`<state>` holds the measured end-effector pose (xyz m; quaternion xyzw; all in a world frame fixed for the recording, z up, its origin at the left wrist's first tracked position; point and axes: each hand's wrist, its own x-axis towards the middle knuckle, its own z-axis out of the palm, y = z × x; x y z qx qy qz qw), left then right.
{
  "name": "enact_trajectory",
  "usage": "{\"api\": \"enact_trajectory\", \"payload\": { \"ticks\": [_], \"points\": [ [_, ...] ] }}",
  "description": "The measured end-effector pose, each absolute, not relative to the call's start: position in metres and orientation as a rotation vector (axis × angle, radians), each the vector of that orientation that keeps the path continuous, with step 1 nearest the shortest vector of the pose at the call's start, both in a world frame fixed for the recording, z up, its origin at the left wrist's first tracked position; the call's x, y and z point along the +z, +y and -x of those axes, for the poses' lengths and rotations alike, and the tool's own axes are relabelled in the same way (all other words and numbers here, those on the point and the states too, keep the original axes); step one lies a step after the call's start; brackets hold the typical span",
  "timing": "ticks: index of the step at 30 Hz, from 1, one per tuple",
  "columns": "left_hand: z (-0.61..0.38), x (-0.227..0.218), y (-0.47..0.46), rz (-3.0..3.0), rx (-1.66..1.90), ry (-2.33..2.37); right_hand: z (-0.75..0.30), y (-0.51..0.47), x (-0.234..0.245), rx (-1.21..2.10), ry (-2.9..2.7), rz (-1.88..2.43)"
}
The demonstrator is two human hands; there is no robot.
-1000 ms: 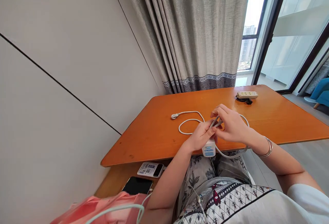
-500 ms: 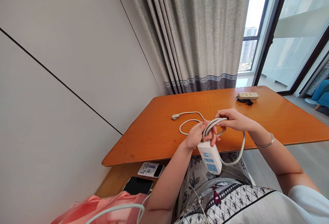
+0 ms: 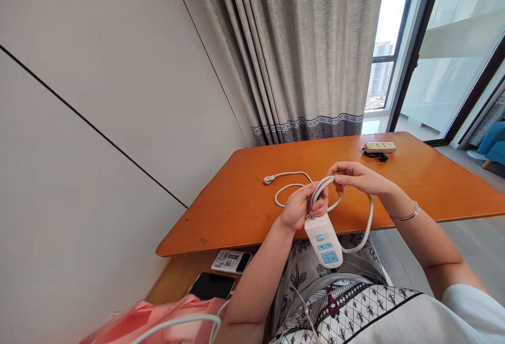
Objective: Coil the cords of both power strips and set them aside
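A white power strip (image 3: pixel 324 241) with blue sockets hangs tilted below my left hand (image 3: pixel 299 207), over my lap. My left fingers are wrapped round looped strands of its white cord (image 3: pixel 321 185), close to where the cord meets the strip. At the top of the same loops, my right hand (image 3: pixel 357 178) pinches the cord between thumb and fingers. One slack length of cord droops at the right beside the strip. More cord lies in a loose curve on the table, ending in a white plug (image 3: pixel 269 179).
The orange-brown wooden table (image 3: pixel 221 202) spans the front. At its far right lies a cream power strip (image 3: pixel 379 147) with a black plug. Lower left, a boxed item (image 3: pixel 226 261), a dark-screened device (image 3: pixel 212 285) and a pink bag (image 3: pixel 158 320) sit below table height.
My right hand has shifted slightly up and left along the looped cord. The power strip has swung a little to the right, and my left fingers have curled closer round the loops.
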<state>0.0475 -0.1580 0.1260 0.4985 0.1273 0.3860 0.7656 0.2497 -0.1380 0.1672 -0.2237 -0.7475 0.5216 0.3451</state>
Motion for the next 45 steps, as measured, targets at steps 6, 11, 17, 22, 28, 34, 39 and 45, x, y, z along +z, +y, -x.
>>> {"api": "enact_trajectory", "payload": {
  "ticks": [6,11,17,22,28,34,39,45],
  "points": [
    [-0.049,0.13,-0.161,-1.179,0.763,0.323,-0.239,-0.146,0.165,1.125,-1.932,0.696],
    [-0.049,0.134,-0.166,-1.158,0.729,0.315,-0.237,-0.145,0.166,1.205,-1.906,0.677],
    [-0.033,0.145,-0.168,-0.974,0.957,0.24,-0.254,-0.135,0.147,1.326,-1.782,0.711],
    [-0.026,0.146,-0.167,-0.92,1.029,0.221,-0.269,-0.13,0.126,1.751,-1.431,0.588],
    [-0.031,0.149,-0.17,-0.908,1.191,0.263,-0.264,-0.143,0.113,1.896,-1.264,0.556],
    [-0.019,0.159,-0.168,-0.88,1.406,0.256,-0.267,-0.171,0.1,1.505,-1.702,0.805],
    [-0.012,0.16,-0.165,-0.963,1.489,0.251,-0.274,-0.172,0.087,0.228,-1.88,1.086],
    [-0.015,0.156,-0.166,-1.071,1.515,0.256,-0.272,-0.178,0.113,-0.472,-2.215,0.905]
  ]
}}
